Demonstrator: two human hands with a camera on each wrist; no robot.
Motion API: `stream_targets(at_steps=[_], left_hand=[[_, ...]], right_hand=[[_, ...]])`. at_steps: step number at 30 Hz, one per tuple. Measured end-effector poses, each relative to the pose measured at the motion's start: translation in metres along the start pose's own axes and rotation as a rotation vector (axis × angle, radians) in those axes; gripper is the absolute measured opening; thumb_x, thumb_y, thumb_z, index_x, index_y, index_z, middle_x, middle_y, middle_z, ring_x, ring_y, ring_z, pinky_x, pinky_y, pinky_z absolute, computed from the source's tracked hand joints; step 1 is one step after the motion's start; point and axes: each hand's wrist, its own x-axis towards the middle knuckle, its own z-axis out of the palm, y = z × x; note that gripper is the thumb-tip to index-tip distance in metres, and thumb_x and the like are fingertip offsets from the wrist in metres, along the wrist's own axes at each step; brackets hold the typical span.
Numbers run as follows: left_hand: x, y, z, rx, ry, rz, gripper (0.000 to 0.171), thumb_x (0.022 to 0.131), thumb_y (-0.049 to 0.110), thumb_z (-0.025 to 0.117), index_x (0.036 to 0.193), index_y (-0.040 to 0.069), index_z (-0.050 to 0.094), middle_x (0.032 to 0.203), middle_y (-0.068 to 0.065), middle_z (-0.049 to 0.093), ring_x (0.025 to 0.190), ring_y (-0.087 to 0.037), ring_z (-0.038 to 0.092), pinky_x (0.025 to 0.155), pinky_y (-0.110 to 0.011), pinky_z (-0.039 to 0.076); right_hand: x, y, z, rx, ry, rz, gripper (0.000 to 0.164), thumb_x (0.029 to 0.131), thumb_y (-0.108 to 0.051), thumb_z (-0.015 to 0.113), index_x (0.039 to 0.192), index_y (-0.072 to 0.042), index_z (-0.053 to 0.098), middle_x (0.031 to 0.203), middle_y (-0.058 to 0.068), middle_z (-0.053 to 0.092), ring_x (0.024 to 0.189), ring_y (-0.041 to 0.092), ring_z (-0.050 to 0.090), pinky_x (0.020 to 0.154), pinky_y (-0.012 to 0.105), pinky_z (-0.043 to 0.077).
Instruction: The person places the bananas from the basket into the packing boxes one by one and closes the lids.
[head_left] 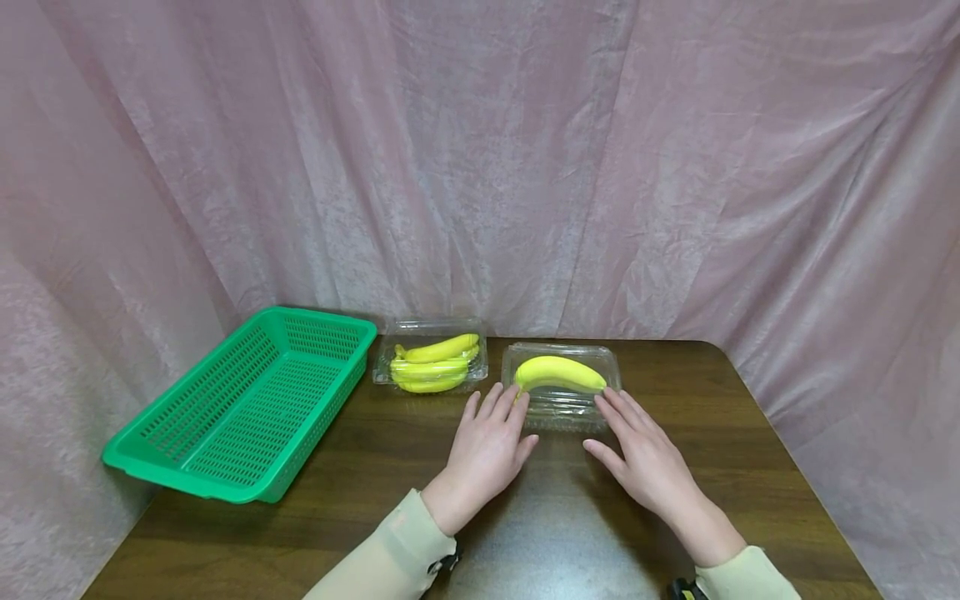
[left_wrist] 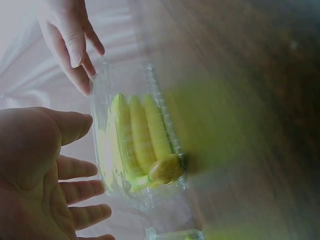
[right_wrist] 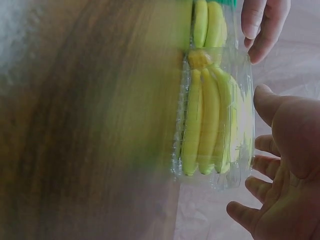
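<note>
A clear plastic box [head_left: 564, 410] with a bunch of yellow bananas [head_left: 558, 368] inside stands on the table in front of both hands. My left hand [head_left: 487, 446] reaches to its near left corner, fingers extended. At the near right corner is my right hand [head_left: 651, 462], its fingers straight and its thumb spread inward. In the left wrist view, several bananas [left_wrist: 142, 132] and their brown stem end show through the plastic, with the left fingertips close to the box top. The right wrist view has the right fingers [right_wrist: 267, 165] beside the lid [right_wrist: 246, 120], curled round nothing.
Left of this box, a second clear box [head_left: 382, 371] holds more bananas [head_left: 431, 371]. A green perforated plastic basket [head_left: 324, 433] stands at the table's left side. Pink curtains [head_left: 517, 167] hang behind the brown wooden table [head_left: 720, 425].
</note>
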Motion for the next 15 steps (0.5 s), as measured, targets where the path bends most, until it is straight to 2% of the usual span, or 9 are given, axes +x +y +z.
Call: stream_targets(at_steps=[15], left_hand=[[0.012, -0.004, 0.005, 0.010, -0.010, -0.023, 0.064, 0.106, 0.048, 0.074, 0.155, 0.009, 0.063, 0.160, -0.012, 0.059, 0.151, -0.039, 0.052, 0.123, -0.062, 0.039]], right_hand=[[0.016, 0.007, 0.000, 0.018, -0.019, 0.002, 0.072, 0.107, -0.039, 0.076, 0.162, 0.001, 0.051, 0.170, 0.022, 0.045, 0.160, 0.045, 0.035, 0.122, 0.066, 0.037]])
